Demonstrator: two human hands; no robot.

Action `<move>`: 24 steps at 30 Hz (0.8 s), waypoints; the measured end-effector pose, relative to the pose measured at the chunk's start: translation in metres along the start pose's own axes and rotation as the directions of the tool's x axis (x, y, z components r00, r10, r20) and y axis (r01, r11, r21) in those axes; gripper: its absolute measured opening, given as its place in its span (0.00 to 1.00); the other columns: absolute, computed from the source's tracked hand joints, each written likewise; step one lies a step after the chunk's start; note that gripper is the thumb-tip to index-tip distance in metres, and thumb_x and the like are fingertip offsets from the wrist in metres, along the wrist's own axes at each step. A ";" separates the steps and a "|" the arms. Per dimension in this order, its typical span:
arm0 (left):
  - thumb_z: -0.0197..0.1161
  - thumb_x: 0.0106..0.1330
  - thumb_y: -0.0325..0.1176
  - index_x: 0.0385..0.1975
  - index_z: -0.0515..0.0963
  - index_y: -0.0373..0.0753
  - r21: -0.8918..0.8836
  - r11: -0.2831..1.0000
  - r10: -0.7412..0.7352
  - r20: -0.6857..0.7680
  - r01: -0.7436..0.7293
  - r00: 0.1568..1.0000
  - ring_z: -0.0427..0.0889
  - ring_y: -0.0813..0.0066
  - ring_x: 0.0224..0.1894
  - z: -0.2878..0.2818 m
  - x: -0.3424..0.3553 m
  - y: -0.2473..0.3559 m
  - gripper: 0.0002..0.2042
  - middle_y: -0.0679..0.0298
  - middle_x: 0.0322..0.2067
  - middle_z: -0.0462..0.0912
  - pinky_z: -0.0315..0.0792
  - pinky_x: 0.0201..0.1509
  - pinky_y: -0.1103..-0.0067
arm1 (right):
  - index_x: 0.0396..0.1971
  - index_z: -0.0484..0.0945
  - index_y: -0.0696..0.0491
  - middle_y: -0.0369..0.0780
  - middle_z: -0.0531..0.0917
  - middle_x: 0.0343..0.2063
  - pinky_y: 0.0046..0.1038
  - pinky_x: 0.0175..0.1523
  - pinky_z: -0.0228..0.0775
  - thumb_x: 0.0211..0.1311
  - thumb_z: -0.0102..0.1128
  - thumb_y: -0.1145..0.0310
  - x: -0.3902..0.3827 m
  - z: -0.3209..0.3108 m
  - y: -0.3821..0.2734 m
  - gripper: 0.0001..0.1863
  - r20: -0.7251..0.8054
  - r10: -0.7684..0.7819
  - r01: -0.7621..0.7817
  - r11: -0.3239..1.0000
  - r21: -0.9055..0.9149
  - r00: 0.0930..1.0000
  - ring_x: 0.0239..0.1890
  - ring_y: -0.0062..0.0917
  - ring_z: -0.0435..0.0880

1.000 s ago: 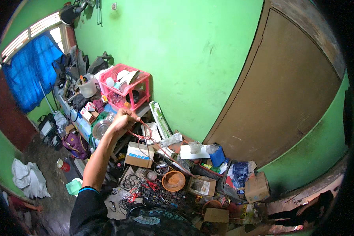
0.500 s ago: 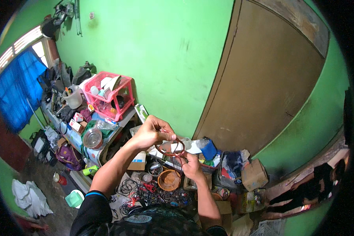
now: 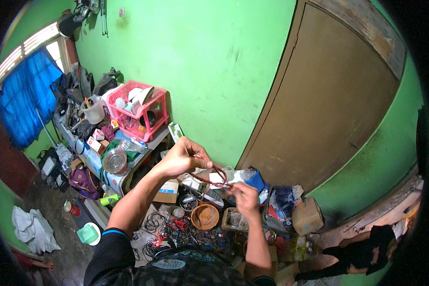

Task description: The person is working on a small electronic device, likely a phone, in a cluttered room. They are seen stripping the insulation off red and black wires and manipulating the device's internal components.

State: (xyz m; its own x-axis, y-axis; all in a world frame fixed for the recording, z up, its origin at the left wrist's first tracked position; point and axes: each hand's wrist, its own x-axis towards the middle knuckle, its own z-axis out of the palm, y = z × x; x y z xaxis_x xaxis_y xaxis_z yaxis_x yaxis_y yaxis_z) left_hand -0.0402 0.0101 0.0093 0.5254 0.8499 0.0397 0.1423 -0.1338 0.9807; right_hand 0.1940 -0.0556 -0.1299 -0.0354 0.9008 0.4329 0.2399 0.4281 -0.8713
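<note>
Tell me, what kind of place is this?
Probably a cluttered room in a home, maybe used for storage or tinkering. You can see a big tangle of cables, a pink plastic rack and a blue curtain.

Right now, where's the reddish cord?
Head view, just below centre: reddish cord between left hand and right hand, pictured above the orange bowl.

Open gap between forearms (image 3: 140, 200) (cord (image 3: 219, 184) ahead)
</note>
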 end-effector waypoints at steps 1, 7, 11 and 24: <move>0.68 0.52 0.25 0.23 0.83 0.33 0.067 0.997 0.040 0.050 -0.044 0.998 0.77 0.84 0.24 -0.002 0.001 -0.005 0.03 0.65 0.18 0.81 0.66 0.25 0.83 | 0.31 0.78 0.64 0.43 0.82 0.24 0.26 0.36 0.72 0.51 0.49 0.87 -0.006 -0.016 -0.001 0.10 -0.073 -0.060 0.050 0.991 -0.122 0.996 0.29 0.26 0.81; 0.68 0.51 0.26 0.25 0.83 0.32 0.247 0.956 0.127 0.143 -0.160 0.981 0.76 0.84 0.23 -0.016 0.007 -0.025 0.04 0.64 0.20 0.83 0.67 0.27 0.83 | 0.25 0.79 0.62 0.44 0.80 0.22 0.30 0.34 0.71 0.43 0.53 0.87 -0.039 -0.081 0.006 0.09 -0.180 -0.250 0.125 0.847 -0.517 0.951 0.26 0.33 0.79; 0.69 0.50 0.25 0.24 0.83 0.33 0.125 0.992 -0.023 0.002 0.023 1.000 0.72 0.86 0.17 -0.038 0.014 -0.030 0.04 0.68 0.18 0.80 0.60 0.18 0.86 | 0.25 0.78 0.63 0.44 0.79 0.26 0.30 0.37 0.71 0.45 0.51 0.88 -0.068 -0.122 0.025 0.08 -0.383 -0.237 -0.052 0.791 -0.610 0.893 0.30 0.34 0.79; 0.62 0.47 0.22 0.20 0.81 0.33 0.085 0.996 0.054 -0.219 -0.036 0.974 0.65 0.84 0.09 -0.127 0.031 -0.012 0.02 0.67 0.12 0.74 0.55 0.13 0.84 | 0.32 0.82 0.59 0.50 0.83 0.31 0.36 0.46 0.70 0.59 0.53 0.70 -0.245 -0.358 0.060 0.10 -0.792 -0.261 -0.622 0.504 -0.600 0.552 0.37 0.37 0.80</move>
State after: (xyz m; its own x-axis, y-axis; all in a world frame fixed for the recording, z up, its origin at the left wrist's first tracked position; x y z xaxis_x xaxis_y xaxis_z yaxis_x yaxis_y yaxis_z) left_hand -0.1323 0.1024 0.0228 0.3359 0.9324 0.1334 0.1938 -0.2070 0.9590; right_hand 0.5644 -0.2768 -0.2058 0.6860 0.3282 0.6494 0.7247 -0.3883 -0.5693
